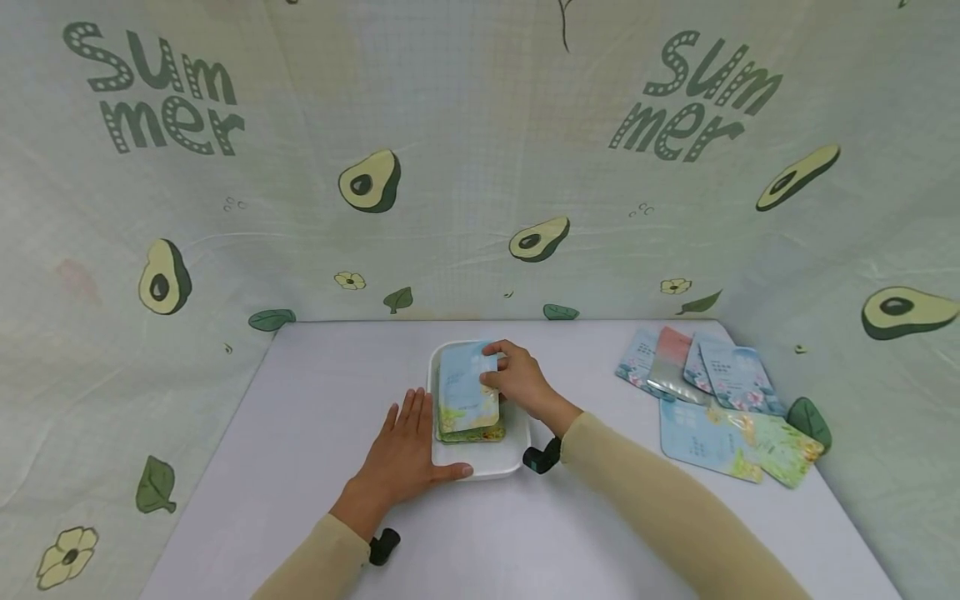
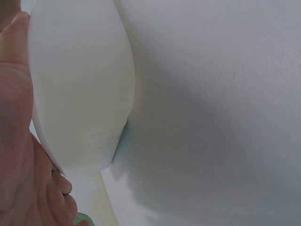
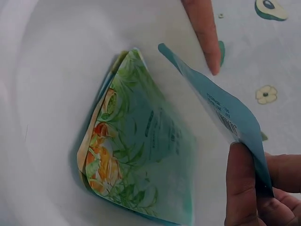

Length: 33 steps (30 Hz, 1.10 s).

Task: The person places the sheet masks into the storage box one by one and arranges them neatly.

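My right hand pinches the right edge of a light blue packet, a flat sachet with yellow flowers at its lower edge. In the right wrist view that sachet stands tilted between thumb and fingers, apart from the pile below. Under it, a green flowered sachet tops several stacked sachets in a white tray. My left hand rests against the tray's left side, fingers straight, thumb along the front rim. The left wrist view shows the white tray's outer wall beside that palm.
At the table's right lie several loose sachets: blue flowered ones, a pink and silver one, a light blue one and a green one. A printed cloth hangs behind the white table.
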Tool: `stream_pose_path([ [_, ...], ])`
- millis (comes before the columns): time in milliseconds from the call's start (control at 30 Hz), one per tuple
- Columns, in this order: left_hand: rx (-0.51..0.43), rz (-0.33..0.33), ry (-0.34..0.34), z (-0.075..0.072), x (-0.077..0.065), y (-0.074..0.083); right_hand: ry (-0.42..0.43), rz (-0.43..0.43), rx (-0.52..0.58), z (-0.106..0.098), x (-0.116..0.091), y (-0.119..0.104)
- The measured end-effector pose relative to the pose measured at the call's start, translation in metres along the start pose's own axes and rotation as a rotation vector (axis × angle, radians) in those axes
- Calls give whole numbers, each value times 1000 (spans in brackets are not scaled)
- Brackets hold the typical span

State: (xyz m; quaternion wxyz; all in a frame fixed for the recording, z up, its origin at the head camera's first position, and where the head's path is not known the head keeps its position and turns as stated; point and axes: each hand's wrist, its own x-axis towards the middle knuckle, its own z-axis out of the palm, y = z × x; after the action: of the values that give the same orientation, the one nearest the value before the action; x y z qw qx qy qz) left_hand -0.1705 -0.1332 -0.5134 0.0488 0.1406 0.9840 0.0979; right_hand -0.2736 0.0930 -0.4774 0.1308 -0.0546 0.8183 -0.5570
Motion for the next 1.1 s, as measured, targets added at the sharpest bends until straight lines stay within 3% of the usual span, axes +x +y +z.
stream_pose_path([
  [233, 9, 6, 9, 1, 0, -1, -37, -5, -78, 7, 2, 4],
  [500, 4, 10, 7, 0, 0, 0, -135, -44, -219, 5, 3, 2],
  [700, -9, 13, 5, -2, -1, 1, -78, -73, -372, 7, 2, 2],
  [1100, -12, 7, 1, -1, -2, 2, 3, -70, -457, 4, 0, -1],
])
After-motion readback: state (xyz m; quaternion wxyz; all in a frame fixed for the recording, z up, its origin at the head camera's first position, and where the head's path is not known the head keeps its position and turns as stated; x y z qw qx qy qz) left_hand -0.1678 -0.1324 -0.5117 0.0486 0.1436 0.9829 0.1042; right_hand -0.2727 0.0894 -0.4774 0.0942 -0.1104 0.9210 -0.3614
